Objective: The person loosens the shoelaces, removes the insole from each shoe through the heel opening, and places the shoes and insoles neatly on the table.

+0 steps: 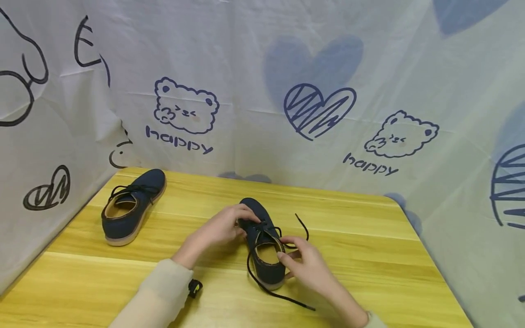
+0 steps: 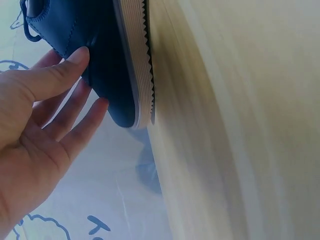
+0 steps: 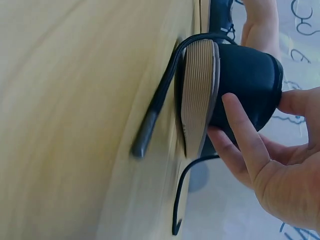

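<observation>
A navy shoe [image 1: 262,243] with a pale sole stands mid-table, toe pointing away. My left hand [image 1: 235,221] rests on its toe and lace area; in the left wrist view the thumb and straight fingers [image 2: 95,107] touch the shoe's side [image 2: 107,60]. My right hand [image 1: 293,259] holds the heel, with the thumb on the collar. In the right wrist view its fingers [image 3: 240,130] lie against the heel [image 3: 247,75] by the sole. The black lace [image 1: 283,298] trails loose on the table, also seen as the lace [image 3: 155,110].
A second navy shoe [image 1: 133,209], laced, stands at the back left of the yellow wooden table [image 1: 369,237]. A printed white cloth [image 1: 262,91] walls in the back and both sides. A small black-and-yellow object [image 1: 194,288] sits by my left sleeve.
</observation>
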Tool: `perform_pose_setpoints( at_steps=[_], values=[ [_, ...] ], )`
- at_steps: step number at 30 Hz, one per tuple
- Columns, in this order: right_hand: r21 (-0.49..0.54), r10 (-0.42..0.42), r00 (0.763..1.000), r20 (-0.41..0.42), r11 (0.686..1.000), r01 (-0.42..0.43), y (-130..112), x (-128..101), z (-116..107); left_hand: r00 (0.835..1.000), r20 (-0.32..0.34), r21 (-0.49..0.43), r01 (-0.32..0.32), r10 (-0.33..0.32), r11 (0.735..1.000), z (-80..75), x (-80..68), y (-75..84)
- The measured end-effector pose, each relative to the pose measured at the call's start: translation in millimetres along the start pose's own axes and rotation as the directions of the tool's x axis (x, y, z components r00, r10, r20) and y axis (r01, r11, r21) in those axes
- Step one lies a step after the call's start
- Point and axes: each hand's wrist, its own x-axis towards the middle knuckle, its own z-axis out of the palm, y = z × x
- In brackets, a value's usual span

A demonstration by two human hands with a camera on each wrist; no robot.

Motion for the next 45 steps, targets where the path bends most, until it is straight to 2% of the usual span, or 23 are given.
perform_pose_setpoints(
  at_steps=[4, 10, 14, 20, 25, 30, 33, 36, 45],
  values=[
    [0.003, -0.018, 0.999, 0.031, 1.000, 0.018, -3.8, -1.6, 7.7, 1.000, -0.020, 0.009, -0.006, 0.006, 1.000, -1.2, -3.1, -3.5],
    [-0.083, -0.045, 0.998, 0.050, 0.995, 0.049, -7.3, -0.6, 12.0, 0.998, -0.048, 0.014, 0.032, -0.031, 0.999, -3.0, -10.7, -5.8],
    [-0.169, -0.079, 0.997, 0.005, 0.983, 0.078, -7.4, 4.9, 10.8, 0.996, -0.050, -0.001, 0.078, -0.078, 0.997, -3.3, -14.7, -4.0],
    [-0.312, -0.184, 0.980, -0.082, 0.938, 0.150, -9.1, 19.0, 12.0, 0.990, -0.058, -0.120, 0.123, -0.131, 0.985, -2.1, -19.4, 4.8],
    [-0.363, -0.248, 0.962, -0.116, 0.912, 0.191, -10.3, 28.0, 15.2, 0.981, -0.047, -0.171, 0.179, -0.190, 0.969, -0.1, -23.9, 14.3],
    [-0.418, -0.302, 0.939, -0.163, 0.884, 0.212, -10.4, 34.0, 19.3, 0.968, -0.032, -0.141, 0.242, -0.249, 0.960, 2.6, -26.8, 26.9],
    [-0.461, -0.328, 0.927, -0.183, 0.861, 0.214, -10.2, 37.1, 22.4, 0.962, -0.045, -0.111, 0.263, -0.269, 0.958, 5.3, -27.5, 31.5],
    [-0.492, -0.350, 0.916, -0.194, 0.843, 0.218, -10.2, 39.1, 25.3, 0.959, -0.071, -0.090, 0.268, -0.275, 0.959, 7.5, -28.0, 34.1],
    [-0.525, -0.383, 0.897, -0.222, 0.822, 0.221, -8.0, 40.4, 23.2, 0.956, -0.107, -0.080, 0.267, -0.275, 0.960, 12.5, -28.5, 33.0]
  ],
)
